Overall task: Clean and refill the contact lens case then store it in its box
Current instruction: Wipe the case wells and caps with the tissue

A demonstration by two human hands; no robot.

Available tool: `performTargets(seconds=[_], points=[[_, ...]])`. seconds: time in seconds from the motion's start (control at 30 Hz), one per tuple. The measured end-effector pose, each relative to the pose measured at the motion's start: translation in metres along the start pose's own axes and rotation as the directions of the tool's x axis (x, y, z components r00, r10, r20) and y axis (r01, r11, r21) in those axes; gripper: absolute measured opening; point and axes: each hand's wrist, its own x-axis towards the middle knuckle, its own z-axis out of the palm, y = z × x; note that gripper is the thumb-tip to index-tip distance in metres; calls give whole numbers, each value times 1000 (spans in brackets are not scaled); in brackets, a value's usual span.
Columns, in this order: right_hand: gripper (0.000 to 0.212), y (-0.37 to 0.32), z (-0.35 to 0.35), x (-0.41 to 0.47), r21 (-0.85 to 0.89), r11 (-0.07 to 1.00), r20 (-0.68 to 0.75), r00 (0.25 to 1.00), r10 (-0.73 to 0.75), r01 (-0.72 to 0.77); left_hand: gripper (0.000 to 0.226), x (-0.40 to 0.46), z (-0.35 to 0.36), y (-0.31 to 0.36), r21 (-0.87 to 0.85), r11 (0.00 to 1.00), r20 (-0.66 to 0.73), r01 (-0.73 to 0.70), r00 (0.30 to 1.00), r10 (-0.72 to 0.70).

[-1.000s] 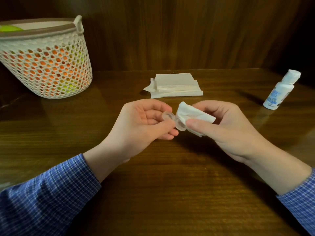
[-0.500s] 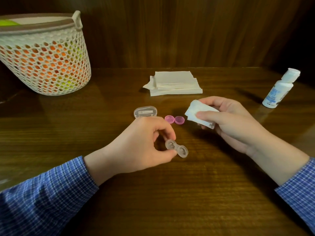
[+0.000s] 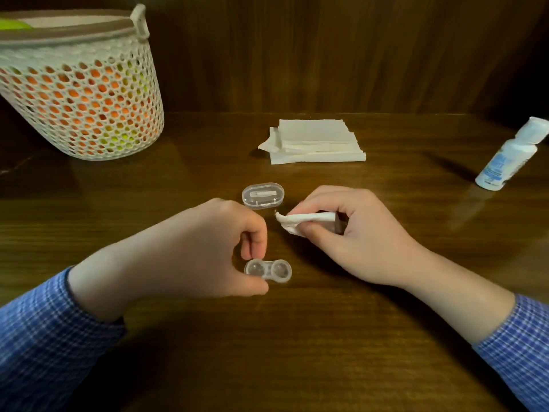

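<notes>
The left hand pinches the lens case, whose long axis runs left-right on the bench, while the right hand, nearer the bottle, grips the tissue.

Both hands low — fingers curled

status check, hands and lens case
Left hand pinches lens case on the table, wells uncapped. Right hand grips crumpled tissue. Clear box beyond, nothing blocking.

bare table near the person, basket far left, bottle far right
</notes>
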Motion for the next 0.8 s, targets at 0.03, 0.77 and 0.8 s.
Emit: performTargets(seconds=[0.03,0.77,0.8], points=[[27,1,0,0,13,1000,-10,1000,18,-18,34,1,0,-1,17,1000,42,5,999,-6],[19,27,-25,8,175,958,-314,909,273,-227,61,92,5,4,-43,998,-229,-49,973,38],[20,26,-24,7,179,964,-288,926,243,-197,62,87,5,6,-112,993,-250,-44,968,15]])
